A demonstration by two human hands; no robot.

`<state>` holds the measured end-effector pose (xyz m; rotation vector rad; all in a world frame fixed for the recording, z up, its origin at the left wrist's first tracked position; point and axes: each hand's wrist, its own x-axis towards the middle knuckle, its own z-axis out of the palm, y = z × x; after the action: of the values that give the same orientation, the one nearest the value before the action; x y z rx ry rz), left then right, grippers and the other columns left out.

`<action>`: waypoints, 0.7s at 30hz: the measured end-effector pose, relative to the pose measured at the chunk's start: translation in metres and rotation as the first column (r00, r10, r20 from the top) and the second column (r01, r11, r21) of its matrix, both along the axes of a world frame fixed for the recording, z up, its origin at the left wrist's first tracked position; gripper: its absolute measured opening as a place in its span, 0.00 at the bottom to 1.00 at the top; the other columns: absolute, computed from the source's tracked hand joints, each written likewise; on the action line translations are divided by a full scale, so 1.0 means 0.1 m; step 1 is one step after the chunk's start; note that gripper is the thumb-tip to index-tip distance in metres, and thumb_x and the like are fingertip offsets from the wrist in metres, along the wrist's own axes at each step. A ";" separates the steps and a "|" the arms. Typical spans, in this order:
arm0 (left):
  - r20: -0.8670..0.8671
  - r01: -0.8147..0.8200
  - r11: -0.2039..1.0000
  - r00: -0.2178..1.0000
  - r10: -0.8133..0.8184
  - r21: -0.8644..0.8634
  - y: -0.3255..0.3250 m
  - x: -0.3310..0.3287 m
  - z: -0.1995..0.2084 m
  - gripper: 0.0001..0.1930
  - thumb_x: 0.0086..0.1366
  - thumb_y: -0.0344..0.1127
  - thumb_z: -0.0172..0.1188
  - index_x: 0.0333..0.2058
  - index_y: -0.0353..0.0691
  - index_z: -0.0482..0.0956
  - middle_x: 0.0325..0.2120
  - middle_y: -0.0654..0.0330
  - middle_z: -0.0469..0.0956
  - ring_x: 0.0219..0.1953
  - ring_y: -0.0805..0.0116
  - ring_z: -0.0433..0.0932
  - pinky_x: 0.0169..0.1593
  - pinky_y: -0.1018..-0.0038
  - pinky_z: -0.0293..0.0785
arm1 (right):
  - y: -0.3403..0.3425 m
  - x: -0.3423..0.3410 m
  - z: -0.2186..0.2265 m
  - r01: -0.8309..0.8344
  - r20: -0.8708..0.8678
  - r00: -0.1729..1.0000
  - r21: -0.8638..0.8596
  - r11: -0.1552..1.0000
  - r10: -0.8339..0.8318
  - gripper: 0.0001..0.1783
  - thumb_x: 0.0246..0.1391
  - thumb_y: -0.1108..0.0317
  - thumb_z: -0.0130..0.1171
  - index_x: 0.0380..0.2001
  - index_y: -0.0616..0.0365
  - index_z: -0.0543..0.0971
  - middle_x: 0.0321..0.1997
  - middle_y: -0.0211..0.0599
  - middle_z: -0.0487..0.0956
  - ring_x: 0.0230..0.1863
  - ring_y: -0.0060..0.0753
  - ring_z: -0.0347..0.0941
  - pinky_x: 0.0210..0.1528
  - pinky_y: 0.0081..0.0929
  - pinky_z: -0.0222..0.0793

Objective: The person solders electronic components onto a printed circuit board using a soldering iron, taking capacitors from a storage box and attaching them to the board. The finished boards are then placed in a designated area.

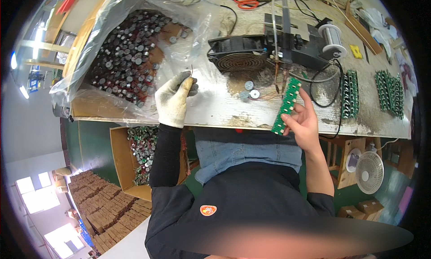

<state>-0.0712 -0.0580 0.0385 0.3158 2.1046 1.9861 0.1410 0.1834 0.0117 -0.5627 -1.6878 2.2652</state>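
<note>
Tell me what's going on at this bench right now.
A person sits at a worn workbench. The gloved left hand pinches a small wired part beside a plastic-lined box of round metal components. The bare right hand holds a green circuit board strip up near a soldering fixture, with a small black fan beside it. More green boards lie to the right.

The worn workbench (224,113) carries a fan (238,54), scissors (246,2), solder spool (333,37) and green circuit boards (389,93).
</note>
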 end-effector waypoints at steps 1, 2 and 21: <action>-0.014 0.018 1.000 1.000 -0.018 -0.021 0.04 0.07 0.00 0.14 0.63 0.27 0.59 0.45 0.25 0.76 0.31 0.53 0.80 0.30 0.70 0.80 0.36 0.78 0.77 | 0.00 0.01 0.00 -0.002 0.000 1.000 -0.008 1.000 0.002 0.43 0.52 0.82 0.57 0.66 0.61 0.46 0.42 0.48 0.75 0.24 0.22 0.73 0.20 0.17 0.70; -0.027 0.043 0.996 0.999 -0.045 -0.075 0.08 0.14 0.01 0.14 0.63 0.28 0.59 0.45 0.25 0.76 0.30 0.55 0.80 0.30 0.71 0.79 0.37 0.78 0.76 | 0.00 0.01 -0.01 -0.003 0.001 1.000 -0.016 1.000 0.003 0.43 0.52 0.82 0.57 0.66 0.61 0.46 0.42 0.48 0.75 0.24 0.22 0.73 0.20 0.17 0.70; 0.082 0.313 0.921 0.950 -0.302 -0.230 0.91 0.95 -0.16 0.10 0.58 0.35 0.63 0.31 0.33 0.80 0.24 0.62 0.76 0.27 0.77 0.71 0.33 0.79 0.67 | 0.00 0.01 0.02 -0.043 0.005 0.999 -0.044 0.998 0.043 0.45 0.52 0.80 0.58 0.67 0.59 0.46 0.45 0.44 0.72 0.28 0.20 0.72 0.24 0.16 0.70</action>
<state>0.0234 0.0331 0.0227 0.5156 2.0881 1.5301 0.1422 0.1836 0.0132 -0.5483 -1.6714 2.3382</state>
